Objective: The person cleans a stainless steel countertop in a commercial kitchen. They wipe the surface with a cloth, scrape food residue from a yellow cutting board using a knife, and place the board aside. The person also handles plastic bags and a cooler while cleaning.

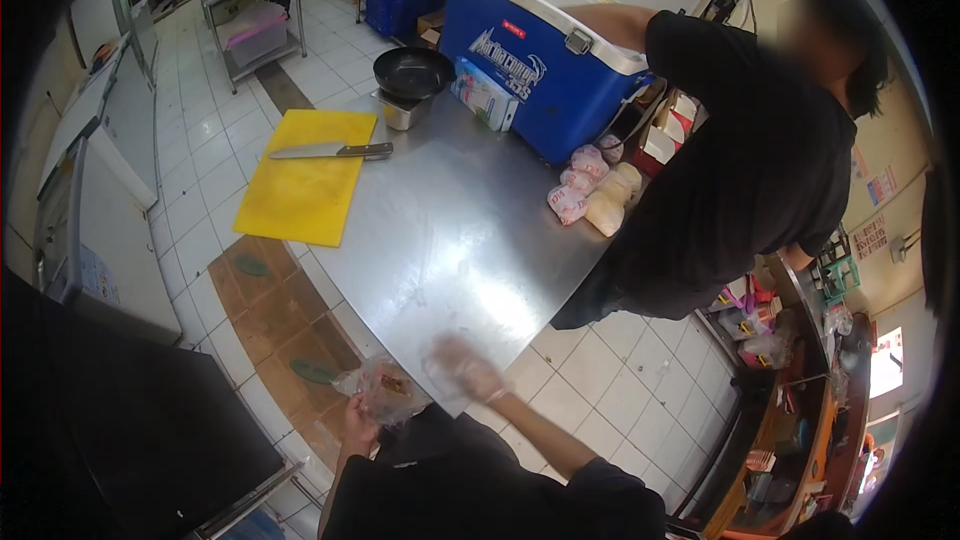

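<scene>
My left hand grips a clear plastic bag with something reddish-brown inside, just off the near corner of the stainless steel table. Blurred, and wearing a clear plastic glove, my right hand is over that same corner; whether it holds anything is unclear. Farther up the table's left edge lies a yellow cutting board, with a kitchen knife across its upper part. A black frying pan rests on a metal container at the far end. Several wrapped bundles and pale ones lie at the right edge.
A blue cooler box with its white lid raised stands at the far right of the table, a carton against it. A person in black beside the table reaches into the cooler. A dark appliance surface is at lower left.
</scene>
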A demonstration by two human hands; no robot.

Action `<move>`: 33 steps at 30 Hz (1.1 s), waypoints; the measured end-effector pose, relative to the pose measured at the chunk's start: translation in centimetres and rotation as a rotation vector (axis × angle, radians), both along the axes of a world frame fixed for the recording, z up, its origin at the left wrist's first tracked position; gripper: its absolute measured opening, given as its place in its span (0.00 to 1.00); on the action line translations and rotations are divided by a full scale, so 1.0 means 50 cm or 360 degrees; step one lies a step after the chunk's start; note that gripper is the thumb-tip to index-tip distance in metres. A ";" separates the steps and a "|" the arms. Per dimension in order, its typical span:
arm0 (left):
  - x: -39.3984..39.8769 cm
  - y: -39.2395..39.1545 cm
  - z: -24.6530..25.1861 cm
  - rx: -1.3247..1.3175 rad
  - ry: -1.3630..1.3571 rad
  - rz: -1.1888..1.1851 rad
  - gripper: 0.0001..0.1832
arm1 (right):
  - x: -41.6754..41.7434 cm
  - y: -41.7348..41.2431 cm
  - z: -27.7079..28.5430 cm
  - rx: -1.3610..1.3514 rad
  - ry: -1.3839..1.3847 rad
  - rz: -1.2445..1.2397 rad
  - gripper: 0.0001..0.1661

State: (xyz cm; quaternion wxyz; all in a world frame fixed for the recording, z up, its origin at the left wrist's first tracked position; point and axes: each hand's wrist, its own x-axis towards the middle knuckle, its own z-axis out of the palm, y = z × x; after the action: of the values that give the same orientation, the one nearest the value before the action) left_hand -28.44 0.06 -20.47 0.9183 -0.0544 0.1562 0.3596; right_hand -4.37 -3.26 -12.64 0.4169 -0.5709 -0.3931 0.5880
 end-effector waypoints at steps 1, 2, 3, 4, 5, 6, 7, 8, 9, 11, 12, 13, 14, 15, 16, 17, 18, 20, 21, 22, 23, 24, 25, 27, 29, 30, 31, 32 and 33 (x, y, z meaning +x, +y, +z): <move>-0.002 0.002 0.001 0.0025 0.0041 0.0017 0.25 | 0.047 0.030 0.042 -0.0149 -0.0502 -0.0007 0.21; 0.003 0.008 0.017 -0.0028 0.0157 0.0031 0.24 | 0.108 0.040 0.019 0.0205 -0.0677 -0.0173 0.19; 0.010 0.009 0.045 -0.0085 0.0280 0.0045 0.23 | 0.169 0.048 -0.004 0.0542 -0.0901 -0.0348 0.19; 0.015 0.011 0.068 -0.0137 0.0405 0.0055 0.21 | 0.205 0.071 -0.029 0.0750 -0.0491 -0.0662 0.20; 0.017 0.012 0.083 -0.0149 0.0415 0.0080 0.22 | 0.243 0.105 -0.046 0.0841 -0.0863 -0.0763 0.21; 0.017 0.013 0.095 -0.0161 0.0426 0.0106 0.22 | 0.281 0.139 -0.063 0.0894 -0.1246 -0.0898 0.23; 0.013 0.016 0.102 -0.0176 0.0439 0.0135 0.22 | 0.310 0.177 -0.073 0.0766 -0.2426 -0.0757 0.24; 0.005 0.021 0.101 -0.0190 0.0301 0.0172 0.23 | 0.304 0.219 -0.069 0.0759 -0.2431 -0.0712 0.24; 0.000 0.028 0.097 -0.0201 0.0157 0.0201 0.23 | 0.287 0.259 -0.054 0.0748 -0.2444 -0.0670 0.25; -0.014 0.031 0.088 -0.0212 0.0122 0.0268 0.24 | 0.238 0.326 -0.017 0.0758 -0.2204 -0.0383 0.26; -0.009 0.048 0.091 -0.0191 0.0225 0.0250 0.24 | 0.228 0.359 -0.086 0.0852 -0.2474 -0.0173 0.25; -0.011 0.052 0.082 -0.0180 0.0315 0.0332 0.25 | 0.135 0.369 -0.011 0.0847 -0.2001 -0.0075 0.26; -0.008 0.063 0.083 -0.0171 0.0314 0.0328 0.25 | 0.092 0.379 -0.072 0.0938 -0.2061 0.0015 0.26; -0.009 0.076 0.078 -0.0166 0.0309 0.0371 0.25 | 0.011 0.363 -0.025 0.0917 -0.1939 0.0180 0.22; -0.008 0.085 0.077 -0.0158 0.0300 0.0380 0.26 | -0.029 0.341 -0.039 0.1033 -0.2173 0.0409 0.24; -0.009 0.091 0.076 -0.0155 0.0321 0.0399 0.26 | -0.058 0.309 -0.025 0.0976 -0.2113 0.0454 0.28; -0.008 0.099 0.079 -0.0145 0.0340 0.0412 0.26 | -0.064 0.282 -0.026 0.0978 -0.1957 0.0438 0.32; -0.006 0.115 0.069 -0.0101 0.0343 0.0431 0.27 | -0.045 0.236 -0.001 0.0926 -0.1934 0.0589 0.32; -0.007 0.123 0.061 -0.0064 0.0340 0.0421 0.27 | -0.031 0.225 0.008 0.0887 -0.1920 0.0651 0.32; -0.005 0.129 0.054 -0.0027 0.0337 0.0411 0.27 | -0.021 0.231 0.011 0.0890 -0.1921 0.0595 0.31; -0.002 0.135 0.047 0.0005 0.0327 0.0395 0.27 | -0.005 0.241 0.015 0.0829 -0.1882 0.0485 0.31; 0.003 0.144 0.048 0.0043 0.0313 0.0386 0.27 | 0.019 0.261 0.023 0.0781 -0.1843 0.0378 0.31; 0.008 0.150 0.049 0.0076 0.0301 0.0382 0.27 | 0.041 0.285 0.044 0.0733 -0.1799 0.0278 0.30; 0.019 0.153 0.045 0.0075 0.0347 0.0395 0.28 | 0.094 0.296 0.119 0.0361 -0.0885 -0.0162 0.30; 0.026 0.164 0.050 0.0091 0.0372 0.0375 0.29 | 0.181 0.306 -0.005 0.0672 -0.1758 -0.0422 0.25; 0.023 0.163 0.051 0.0090 0.0384 0.0396 0.29 | 0.214 0.305 0.000 0.0434 -0.1814 -0.0650 0.22; 0.023 0.160 0.048 0.0083 0.0396 0.0388 0.29 | 0.258 0.301 -0.029 0.0485 -0.1706 -0.0826 0.22; 0.018 0.163 0.033 0.0052 0.0230 0.0358 0.30 | 0.300 0.295 -0.055 0.0549 -0.1598 -0.1002 0.23; 0.011 0.167 0.011 0.0009 0.0066 0.0318 0.30 | 0.344 0.288 -0.083 0.0623 -0.1490 -0.1179 0.24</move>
State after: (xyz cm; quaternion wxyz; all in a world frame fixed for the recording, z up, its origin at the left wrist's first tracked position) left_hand -27.91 8.43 -19.91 0.8746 -0.0597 0.1678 0.4509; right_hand 12.81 11.14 -16.81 0.4734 -0.7793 -0.4105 0.0093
